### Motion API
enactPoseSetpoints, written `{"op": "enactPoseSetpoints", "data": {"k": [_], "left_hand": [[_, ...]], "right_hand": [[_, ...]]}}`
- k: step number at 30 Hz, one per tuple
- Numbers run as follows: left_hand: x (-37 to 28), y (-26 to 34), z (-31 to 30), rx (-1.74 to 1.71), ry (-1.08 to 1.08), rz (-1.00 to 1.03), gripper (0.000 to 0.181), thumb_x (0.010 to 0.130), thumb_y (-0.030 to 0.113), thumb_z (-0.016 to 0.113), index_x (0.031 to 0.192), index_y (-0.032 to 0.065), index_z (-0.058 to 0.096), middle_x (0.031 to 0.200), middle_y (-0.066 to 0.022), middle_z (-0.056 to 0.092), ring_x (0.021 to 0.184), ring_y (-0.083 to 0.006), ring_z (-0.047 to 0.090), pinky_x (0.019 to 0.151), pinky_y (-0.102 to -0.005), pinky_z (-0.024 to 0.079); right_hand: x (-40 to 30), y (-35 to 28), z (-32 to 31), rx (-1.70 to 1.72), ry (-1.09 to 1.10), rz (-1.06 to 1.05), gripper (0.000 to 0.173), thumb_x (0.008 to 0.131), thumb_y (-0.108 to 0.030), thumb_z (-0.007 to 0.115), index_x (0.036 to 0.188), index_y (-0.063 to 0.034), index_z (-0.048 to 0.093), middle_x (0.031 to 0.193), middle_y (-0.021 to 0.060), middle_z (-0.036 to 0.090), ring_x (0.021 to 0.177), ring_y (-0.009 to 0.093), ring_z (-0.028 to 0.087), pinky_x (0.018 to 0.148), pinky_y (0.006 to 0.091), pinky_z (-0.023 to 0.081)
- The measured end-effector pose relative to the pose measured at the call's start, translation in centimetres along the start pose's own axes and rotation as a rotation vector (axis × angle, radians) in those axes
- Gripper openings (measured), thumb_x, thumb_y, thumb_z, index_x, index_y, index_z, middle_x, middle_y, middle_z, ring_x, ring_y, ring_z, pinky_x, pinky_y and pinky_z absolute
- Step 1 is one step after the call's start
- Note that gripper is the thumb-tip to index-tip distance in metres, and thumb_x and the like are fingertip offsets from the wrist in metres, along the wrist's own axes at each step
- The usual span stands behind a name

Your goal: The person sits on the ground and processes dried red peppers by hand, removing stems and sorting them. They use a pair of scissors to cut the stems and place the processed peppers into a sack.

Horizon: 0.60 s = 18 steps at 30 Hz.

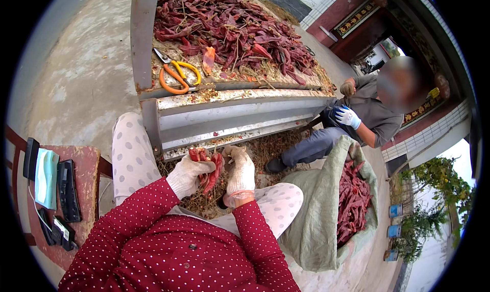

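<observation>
My left hand (189,175), in a whitish knitted work glove, is closed around dried red chilli peppers (211,179) above my lap. Close beside them is my right hand (240,171), gloved too, its fingers curled near the upper end of the peppers. Whether those fingers grip a stem is hidden. In front of me a heap of dried red chillies (226,28) covers much of a metal-framed table (229,97). Scissors with one orange and one yellow handle (178,74) lie at its near left corner, blades partly apart. An orange chilli (208,60) lies right of them.
At my right stands a green woven sack (310,215) holding red chillies (352,208). A gloved co-worker (371,104) sits at the table's right end. Dry stems (275,150) litter the ground below. A worn red stool (86,165) at left bears a tissue pack (46,177) and black devices.
</observation>
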<state>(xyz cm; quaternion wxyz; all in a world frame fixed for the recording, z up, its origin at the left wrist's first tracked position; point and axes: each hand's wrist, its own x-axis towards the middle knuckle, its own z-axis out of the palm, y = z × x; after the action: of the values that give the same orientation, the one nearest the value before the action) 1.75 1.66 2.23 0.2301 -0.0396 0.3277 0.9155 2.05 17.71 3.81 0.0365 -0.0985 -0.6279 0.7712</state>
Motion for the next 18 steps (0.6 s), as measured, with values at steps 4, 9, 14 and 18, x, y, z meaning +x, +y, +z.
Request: {"op": "enactPoseSetpoints", "data": {"k": [4,9,14,18], "left_hand": [[0.5,-0.2,-1.8,0.431,0.076,0.059,0.028,0.079,-0.003,0.072,0.103,0.001,0.058,0.094,-0.0077,0.067,0.087,-0.0169,0.067,0.077,-0.0324,0.055],[0.5,0.4,-1.2,1.139,0.239,0.188,0.043,0.074,0.01,0.084,0.11,0.0045,0.06,0.093,-0.0039,0.067,0.087,-0.0126,0.064,0.08,-0.0291,0.055],[1.5,-0.2,-2.2,1.348,0.052,0.217,0.058,0.075,0.021,0.088,0.122,0.0074,0.057,0.112,-0.0068,0.069,0.096,-0.0179,0.066,0.086,-0.0305,0.056],[1.2,0.2,-2.6,0.946,0.09,0.067,0.059,0.073,0.011,0.088,0.124,0.0054,0.057,0.106,-0.0054,0.068,0.093,-0.0145,0.065,0.083,-0.0298,0.056]], "right_hand": [[0.8,-1.6,-2.7,-1.107,-0.062,-0.177,0.032,0.095,-0.028,0.06,0.103,0.0008,0.074,0.098,0.0148,0.074,0.092,0.027,0.07,0.084,0.0343,0.053],[0.2,-4.3,-2.1,-0.717,-0.136,-0.082,0.03,0.092,-0.024,0.064,0.105,0.0011,0.073,0.101,0.0184,0.074,0.096,0.031,0.071,0.086,0.0367,0.054],[-1.6,-4.4,0.6,-0.768,-0.214,-0.278,0.025,0.088,-0.018,0.069,0.105,0.0001,0.073,0.102,0.0186,0.072,0.092,0.029,0.071,0.083,0.0373,0.055],[-2.0,-4.5,0.7,-0.76,-0.257,-0.433,0.02,0.089,-0.012,0.067,0.104,-0.0009,0.074,0.102,0.0174,0.07,0.088,0.03,0.07,0.079,0.0374,0.056]]}}
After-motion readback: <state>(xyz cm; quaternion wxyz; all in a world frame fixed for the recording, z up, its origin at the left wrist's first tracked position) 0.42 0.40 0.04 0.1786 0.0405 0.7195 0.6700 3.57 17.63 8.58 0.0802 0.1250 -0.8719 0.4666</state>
